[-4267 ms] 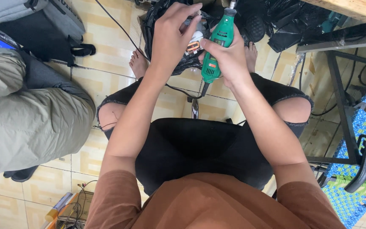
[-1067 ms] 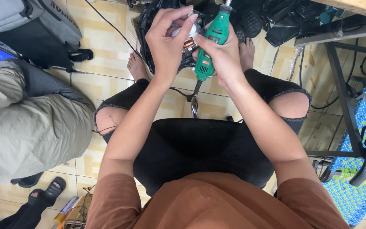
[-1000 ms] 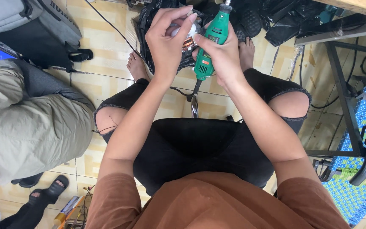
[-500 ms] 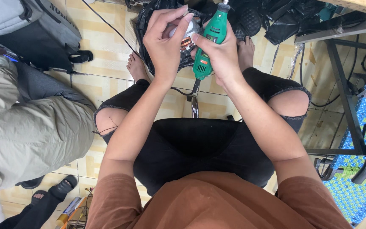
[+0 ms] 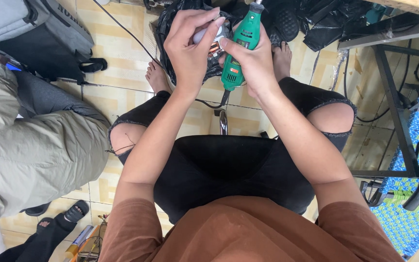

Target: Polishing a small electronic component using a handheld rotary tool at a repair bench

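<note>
A green plastic hand tool with a black cord (image 5: 241, 46) was held in the right hand (image 5: 253, 63). The fingers were wrapped tight around its body, and the metal tip was pointed up and away from the body. It was likely held this way so the tip could be seen well and kept steady.

A small grey and silver part (image 5: 209, 36) was pinched in the left hand (image 5: 187, 48), between the thumb and the bent fingers. It was kept right beside the top half of the green tool, so the two hands were almost touching. What the small part was could not be told, because most of it was hidden by fingers. A bit of orange was seen on it.

Both hands were held out over the knees, above a black plastic bag (image 5: 170, 29) that was spread on the yellow tiled floor (image 5: 117, 53). The bag may have been put there to catch dust and bits.

A small orange patch and a pale label were seen on the side of the green tool. A grey bag with black straps (image 5: 40, 34) was set on the floor at the left. The leg of another person in light green trousers (image 5: 30, 150) was seen beside it. A blue patterned mat (image 5: 408, 218) was laid under a dark metal frame (image 5: 398, 97) at the right.
</note>
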